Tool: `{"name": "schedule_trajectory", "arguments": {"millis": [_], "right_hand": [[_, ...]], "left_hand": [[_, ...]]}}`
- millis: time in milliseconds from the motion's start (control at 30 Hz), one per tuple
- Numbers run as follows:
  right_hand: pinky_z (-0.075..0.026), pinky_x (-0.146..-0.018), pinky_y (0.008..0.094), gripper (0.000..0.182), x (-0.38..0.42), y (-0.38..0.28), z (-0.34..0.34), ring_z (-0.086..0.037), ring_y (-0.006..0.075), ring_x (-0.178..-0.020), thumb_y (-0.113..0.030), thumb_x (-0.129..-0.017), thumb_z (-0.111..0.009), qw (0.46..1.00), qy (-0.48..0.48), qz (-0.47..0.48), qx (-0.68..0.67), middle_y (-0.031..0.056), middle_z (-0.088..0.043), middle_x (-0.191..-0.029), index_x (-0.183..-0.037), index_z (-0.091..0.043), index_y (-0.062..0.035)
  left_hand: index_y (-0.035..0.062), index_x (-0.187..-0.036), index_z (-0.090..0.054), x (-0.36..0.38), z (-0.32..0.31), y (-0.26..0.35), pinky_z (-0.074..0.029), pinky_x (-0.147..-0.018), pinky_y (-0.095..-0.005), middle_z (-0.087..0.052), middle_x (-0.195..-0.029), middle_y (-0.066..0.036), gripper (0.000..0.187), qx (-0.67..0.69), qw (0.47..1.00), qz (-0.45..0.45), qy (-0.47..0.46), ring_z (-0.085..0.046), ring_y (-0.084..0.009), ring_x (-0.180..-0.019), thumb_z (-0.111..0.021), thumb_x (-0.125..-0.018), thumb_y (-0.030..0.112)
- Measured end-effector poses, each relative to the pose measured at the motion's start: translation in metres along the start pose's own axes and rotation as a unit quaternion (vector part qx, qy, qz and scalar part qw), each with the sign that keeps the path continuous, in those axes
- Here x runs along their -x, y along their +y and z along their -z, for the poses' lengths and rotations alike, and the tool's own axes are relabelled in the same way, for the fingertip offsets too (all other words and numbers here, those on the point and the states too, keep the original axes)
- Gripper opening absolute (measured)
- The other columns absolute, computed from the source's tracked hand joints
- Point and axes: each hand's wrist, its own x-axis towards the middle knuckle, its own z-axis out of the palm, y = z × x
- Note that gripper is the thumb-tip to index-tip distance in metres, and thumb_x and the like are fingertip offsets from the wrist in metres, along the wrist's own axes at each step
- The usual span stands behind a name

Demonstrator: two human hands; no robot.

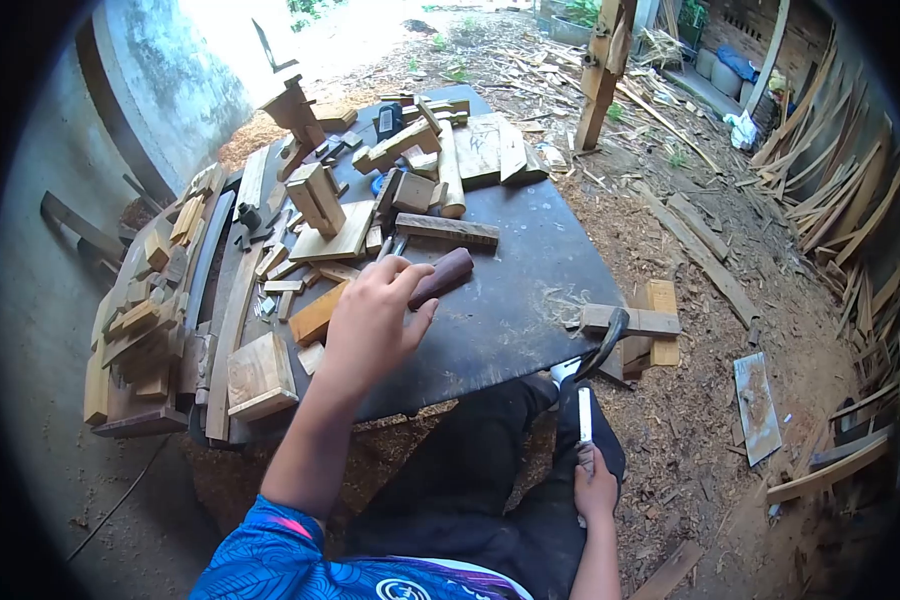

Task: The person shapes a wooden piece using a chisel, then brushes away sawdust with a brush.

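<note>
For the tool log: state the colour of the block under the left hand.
Dark reddish-brown block, under the left hand; head view.

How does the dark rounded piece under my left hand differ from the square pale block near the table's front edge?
The dark rounded piece is reddish-brown, long and smooth-ended; the square pale block is light tan, flat and sharp-cornered. The left hand rests on the dark piece; the block lies untouched, apart from it. Both look like wood and lie on the dark table.
</note>
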Motion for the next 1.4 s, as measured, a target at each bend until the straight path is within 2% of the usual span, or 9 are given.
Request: {"name": "schedule_trajectory", "arguments": {"millis": [200, 400, 500, 800, 833, 967, 1267, 1333, 1400], "right_hand": [[-0.052, -0.051, 0.0322, 0.056, 0.001, 0.010, 0.001, -0.063, 0.0128, -0.056, -0.011, -0.097, -0.067, 0.935, 0.001, -0.089, -0.345, 0.0114, -0.071, -0.084, -0.150, -0.051, -0.0044], [-0.055, -0.092, 0.0457, 0.051, 0.003, -0.004, 0.004, -0.073, 0.0389, -0.105, -0.015, -0.091, -0.066, 0.992, 0.051, 0.008, -0.116, 0.0212, -0.075, -0.108, -0.142, -0.059, -0.0110], [-0.037, -0.039, 0.0236, 0.052, -0.006, 0.034, -0.002, -0.047, 0.0065, -0.049, -0.011, -0.102, -0.060, 0.932, -0.003, -0.080, -0.353, -0.0003, -0.054, -0.073, -0.151, -0.047, -0.0088], [-0.039, -0.038, 0.0248, 0.059, -0.021, 0.079, -0.021, -0.048, 0.0082, -0.047, -0.013, -0.101, -0.064, 0.945, -0.038, -0.068, -0.319, 0.0025, -0.059, -0.074, -0.156, -0.043, -0.0070], [-0.056, -0.084, 0.0405, 0.042, 0.000, 0.010, 0.026, -0.071, 0.0311, -0.096, -0.027, -0.104, -0.058, 0.970, -0.042, -0.101, -0.215, 0.0178, -0.074, -0.115, -0.141, -0.059, -0.0078], [-0.055, -0.085, 0.0354, 0.043, -0.004, 0.012, 0.027, -0.067, 0.0227, -0.099, -0.029, -0.105, -0.060, 0.958, -0.053, -0.025, -0.281, 0.0128, -0.073, -0.117, -0.138, -0.062, -0.0010], [-0.051, -0.099, 0.0458, 0.050, 0.007, -0.002, 0.028, -0.066, 0.0376, -0.115, -0.035, -0.102, -0.063, 0.981, -0.010, -0.020, -0.192, 0.0210, -0.071, -0.128, -0.138, -0.062, -0.0012], [-0.053, -0.092, 0.0439, 0.047, 0.008, 0.008, 0.021, -0.068, 0.0350, -0.109, -0.033, -0.102, -0.063, 0.983, -0.006, -0.010, -0.183, 0.0202, -0.071, -0.126, -0.138, -0.063, -0.0024], [-0.034, -0.036, 0.0242, 0.062, -0.014, 0.045, -0.022, -0.044, 0.0069, -0.043, -0.014, -0.100, -0.065, 0.940, 0.010, -0.018, -0.340, 0.0030, -0.058, -0.072, -0.157, -0.042, -0.0083]], "left_hand": [[0.0054, -0.119, -0.068, 0.001, -0.020, -0.015, -0.052, -0.094, -0.0446, -0.065, -0.111, -0.014, 0.035, -0.062, 0.997, 0.031, -0.023, -0.065, -0.0348, -0.105, -0.076, -0.088, 0.020], [0.0062, -0.115, -0.069, 0.004, -0.023, -0.023, -0.052, -0.093, -0.0465, -0.067, -0.110, -0.014, 0.031, -0.046, 0.998, 0.034, -0.025, -0.065, -0.0346, -0.106, -0.075, -0.086, 0.015], [0.0062, -0.114, -0.069, 0.012, -0.022, -0.026, -0.052, -0.092, -0.0455, -0.068, -0.106, -0.014, 0.029, -0.041, 0.998, 0.041, 0.002, -0.065, -0.0336, -0.104, -0.073, -0.086, 0.013], [0.0090, -0.136, -0.061, 0.081, 0.074, -0.018, -0.045, -0.101, -0.0486, -0.059, -0.132, -0.013, 0.057, -0.098, 0.987, 0.079, -0.103, -0.056, -0.0329, -0.125, -0.080, -0.086, 0.029], [0.0107, -0.141, -0.057, 0.090, 0.094, -0.019, -0.043, -0.104, -0.0511, -0.055, -0.139, -0.014, 0.068, -0.134, 0.976, 0.111, -0.134, -0.052, -0.0341, -0.131, -0.083, -0.082, 0.031], [0.0132, -0.156, -0.041, 0.116, 0.144, -0.043, -0.037, -0.113, -0.0581, -0.045, -0.154, -0.015, 0.106, -0.233, 0.912, 0.233, -0.244, -0.039, -0.0381, -0.145, -0.093, -0.066, 0.032], [0.0056, -0.149, -0.049, 0.109, 0.154, -0.083, -0.042, -0.112, -0.0456, -0.055, -0.140, -0.016, 0.092, -0.146, 0.924, 0.237, -0.263, -0.052, -0.0350, -0.134, -0.085, -0.067, 0.029], [0.0052, -0.148, -0.050, 0.104, 0.153, -0.087, -0.043, -0.111, -0.0452, -0.056, -0.139, -0.017, 0.091, -0.126, 0.943, 0.207, -0.228, -0.054, -0.0352, -0.132, -0.085, -0.067, 0.028], [0.0048, -0.147, -0.051, 0.101, 0.152, -0.091, -0.045, -0.110, -0.0448, -0.057, -0.138, -0.017, 0.090, -0.107, 0.958, 0.184, -0.192, -0.056, -0.0354, -0.130, -0.085, -0.067, 0.026]]}}
